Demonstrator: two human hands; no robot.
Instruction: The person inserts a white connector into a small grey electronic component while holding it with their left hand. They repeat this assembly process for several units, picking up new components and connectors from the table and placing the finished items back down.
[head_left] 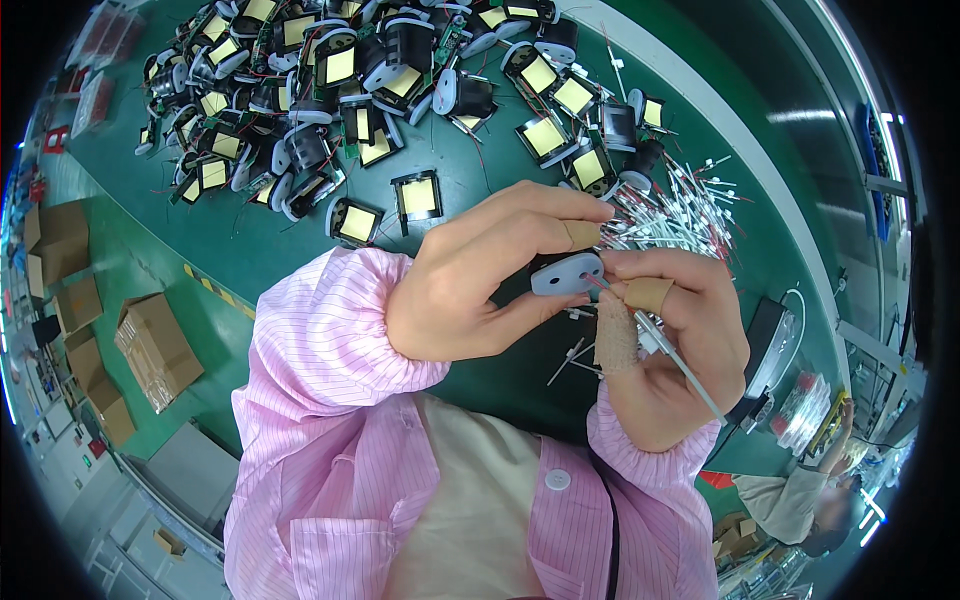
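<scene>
Between the fingers of my left hand (465,275) is a small black motor-like part with a grey oval end plate (562,279) facing me. My right hand (690,335) pinches a thin wire lead (694,378) with a white connector and a pale grey sleeve. Its red end meets a hole in the plate; how deep it goes I cannot tell. Tape wraps fingers of both hands. Just beyond my left hand lie two similar black parts, one of them with a yellow pad (418,196). A heap of white-and-red wire leads (680,212) spreads beyond my right hand.
Many black parts with yellow pads and grey plates (300,150) are piled across the far side of the green table (130,180). A black device (765,350) and clear plastic bags (803,410) sit at the right. Cardboard boxes (158,350) stand on the left floor. Another person (795,500) is at lower right.
</scene>
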